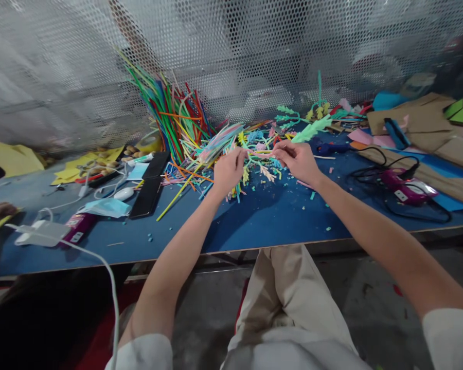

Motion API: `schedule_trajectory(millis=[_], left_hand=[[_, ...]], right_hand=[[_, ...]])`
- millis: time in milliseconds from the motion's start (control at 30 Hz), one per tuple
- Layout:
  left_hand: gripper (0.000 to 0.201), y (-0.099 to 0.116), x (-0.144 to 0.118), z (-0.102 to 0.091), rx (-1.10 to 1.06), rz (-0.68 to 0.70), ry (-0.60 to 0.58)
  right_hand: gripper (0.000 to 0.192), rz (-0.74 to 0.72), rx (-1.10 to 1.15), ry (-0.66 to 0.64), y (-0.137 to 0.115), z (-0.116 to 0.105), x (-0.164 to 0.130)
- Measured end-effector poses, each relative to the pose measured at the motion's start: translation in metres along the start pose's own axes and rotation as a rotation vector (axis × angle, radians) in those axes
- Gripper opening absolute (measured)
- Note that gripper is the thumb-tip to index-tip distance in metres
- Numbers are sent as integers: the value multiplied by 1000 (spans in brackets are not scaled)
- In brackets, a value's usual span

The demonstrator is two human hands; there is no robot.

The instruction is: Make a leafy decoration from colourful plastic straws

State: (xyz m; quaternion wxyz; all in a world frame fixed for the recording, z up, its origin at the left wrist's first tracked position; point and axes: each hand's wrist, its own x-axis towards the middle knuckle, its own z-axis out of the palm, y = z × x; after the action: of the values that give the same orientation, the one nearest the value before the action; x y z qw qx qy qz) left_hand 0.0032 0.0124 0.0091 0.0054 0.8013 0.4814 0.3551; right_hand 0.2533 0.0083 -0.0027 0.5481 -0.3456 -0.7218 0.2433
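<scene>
I count my two hands, left hand (227, 172) and right hand (298, 160), two purple glue guns (407, 187) (77, 227), one face mask (107, 207), and straws (170, 115) too many to count.

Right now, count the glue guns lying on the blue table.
2. One purple glue gun lies right of the right hand, amid its black cord. Another purple glue gun lies at the left, beside the blue face mask. Others may be hidden under the straw pile.

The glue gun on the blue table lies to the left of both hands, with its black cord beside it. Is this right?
Not quite. The head view shows the glue gun lying to the right of both hands, past the right hand, not left of the left hand. The blue table and black cord are correct.
</scene>
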Motion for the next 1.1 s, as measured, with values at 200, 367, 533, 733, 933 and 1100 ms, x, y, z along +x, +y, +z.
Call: schedule_trajectory(millis=[200,367,533,733,933,1100], left_hand=[[51,13,-10,-10,-75,251,144],[40,25,-13,-1,165,402,-247],[39,9,-1,6,79,106,-305],[48,5,0,-11,-248,40,136],[45,29,-16,-1,22,389,-227],[37,14,-5,6,221,78,-312]], right_hand=[[42,-57,-264,155,1,-3,3],[48,-8,-166,276,2,-3,5],[46,51,100,-13,-10,-5,2],[36,-14,-310,-101,-14,-4,1],[45,35,-254,255,-9,1,4],[47,45,37,153,-12,3,3]])
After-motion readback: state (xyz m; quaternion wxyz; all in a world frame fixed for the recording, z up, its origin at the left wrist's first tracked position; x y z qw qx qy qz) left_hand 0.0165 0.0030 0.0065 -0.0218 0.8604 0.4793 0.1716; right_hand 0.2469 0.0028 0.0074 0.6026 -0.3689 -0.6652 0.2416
